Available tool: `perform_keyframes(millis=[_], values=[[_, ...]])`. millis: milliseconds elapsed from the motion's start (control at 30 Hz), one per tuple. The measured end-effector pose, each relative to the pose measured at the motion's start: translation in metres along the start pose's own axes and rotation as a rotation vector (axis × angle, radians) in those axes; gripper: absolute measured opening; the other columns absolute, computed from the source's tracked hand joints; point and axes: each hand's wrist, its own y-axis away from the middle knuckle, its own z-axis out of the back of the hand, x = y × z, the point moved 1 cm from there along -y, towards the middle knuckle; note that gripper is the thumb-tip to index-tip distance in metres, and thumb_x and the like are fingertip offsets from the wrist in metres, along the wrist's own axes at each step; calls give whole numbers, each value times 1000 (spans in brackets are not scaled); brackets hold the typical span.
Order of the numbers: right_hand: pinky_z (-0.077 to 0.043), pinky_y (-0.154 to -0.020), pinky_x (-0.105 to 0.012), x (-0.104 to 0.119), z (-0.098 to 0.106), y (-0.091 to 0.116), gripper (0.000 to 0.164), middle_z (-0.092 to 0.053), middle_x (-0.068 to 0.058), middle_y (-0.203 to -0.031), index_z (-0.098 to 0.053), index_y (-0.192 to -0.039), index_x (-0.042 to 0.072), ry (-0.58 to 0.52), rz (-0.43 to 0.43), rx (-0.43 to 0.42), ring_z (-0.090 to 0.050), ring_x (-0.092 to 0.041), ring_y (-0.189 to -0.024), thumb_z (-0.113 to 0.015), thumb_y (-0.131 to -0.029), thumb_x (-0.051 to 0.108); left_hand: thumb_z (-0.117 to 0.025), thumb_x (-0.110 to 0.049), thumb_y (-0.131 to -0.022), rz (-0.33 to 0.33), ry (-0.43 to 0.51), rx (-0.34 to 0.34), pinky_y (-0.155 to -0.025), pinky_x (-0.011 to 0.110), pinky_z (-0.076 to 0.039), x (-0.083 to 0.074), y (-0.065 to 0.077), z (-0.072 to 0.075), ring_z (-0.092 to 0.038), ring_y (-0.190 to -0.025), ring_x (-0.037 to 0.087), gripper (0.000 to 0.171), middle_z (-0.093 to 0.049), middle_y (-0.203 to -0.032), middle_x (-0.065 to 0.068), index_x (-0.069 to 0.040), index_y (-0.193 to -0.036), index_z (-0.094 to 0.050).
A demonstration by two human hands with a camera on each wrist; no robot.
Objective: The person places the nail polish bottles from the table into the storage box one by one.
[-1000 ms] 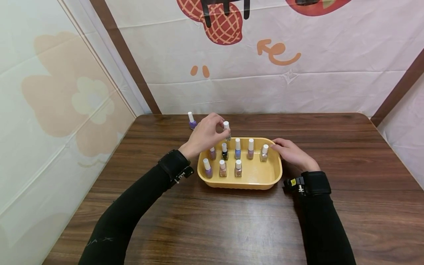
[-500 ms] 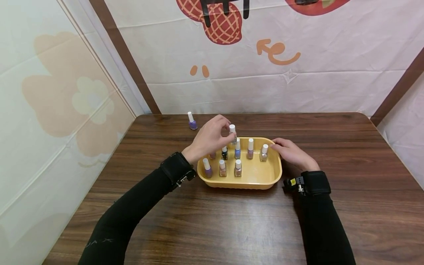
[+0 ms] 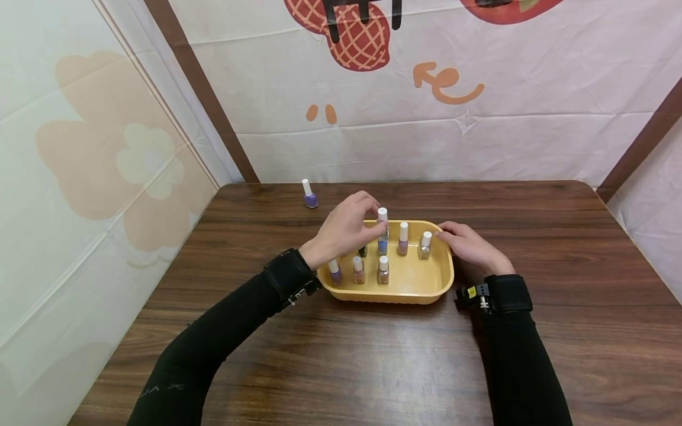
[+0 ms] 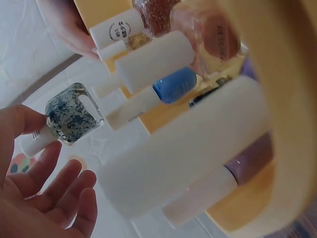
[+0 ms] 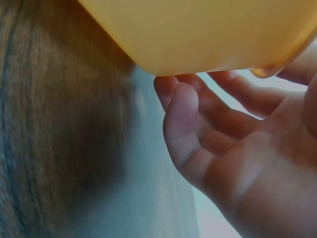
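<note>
My left hand (image 3: 346,229) pinches a nail polish bottle (image 4: 73,115) by its white cap. The bottle is clear with dark flakes, and the left wrist view shows its base clear of the others. In the head view it hangs over the back edge of a yellow tray (image 3: 396,294), in front of a blue polish bottle (image 3: 382,246). My right hand (image 3: 473,247) grips the tray's right end, thumb at the rim. In the right wrist view its curled fingers (image 5: 181,111) lie against the outer wall.
Inside the tray stand several white-capped bottles, among them a mauve one (image 3: 403,239), a clear one (image 3: 424,247) and two pinkish ones in front. A purple polish bottle (image 3: 309,195) stands on the wooden table (image 3: 341,361) behind the tray. A printed cloth hangs behind.
My left hand has moved right and slightly toward me with the flaked bottle, from behind the tray's middle-left to behind the blue bottle. The right hand stays on the tray.
</note>
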Motion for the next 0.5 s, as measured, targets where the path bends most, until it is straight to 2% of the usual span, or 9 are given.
perform_keyframes(millis=[500], values=[[-49, -80, -26, -1, 2, -1, 44, -55, -23, -124, -46, -134, -3, 5, 5, 2, -60, -26, -101, -35, -105, 29, -65, -27, -89, -52, 3, 49, -78, 27, -46, -13, -1, -12, -55, -94, 18, 18, -61, -98, 3, -9, -92, -65]])
